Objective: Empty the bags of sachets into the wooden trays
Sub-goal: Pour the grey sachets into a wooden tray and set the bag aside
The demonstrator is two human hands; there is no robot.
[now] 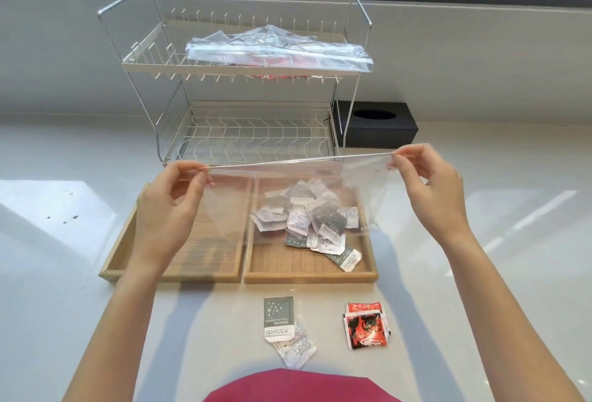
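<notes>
A clear plastic bag hangs stretched above two wooden trays, pinched by its top corners: my left hand grips the left one, my right hand the right one. The bag looks empty. Seen through it, the right wooden tray holds a pile of several grey-and-white sachets. The left wooden tray holds no sachets, as far as my left hand lets me see. A second clear bag with red sachets inside lies on the top shelf of the wire rack.
On the counter in front of the trays lie two grey-and-white sachets and a small stack of red sachets. The two-tier wire rack stands behind the trays, with a black tissue box to its right against the wall.
</notes>
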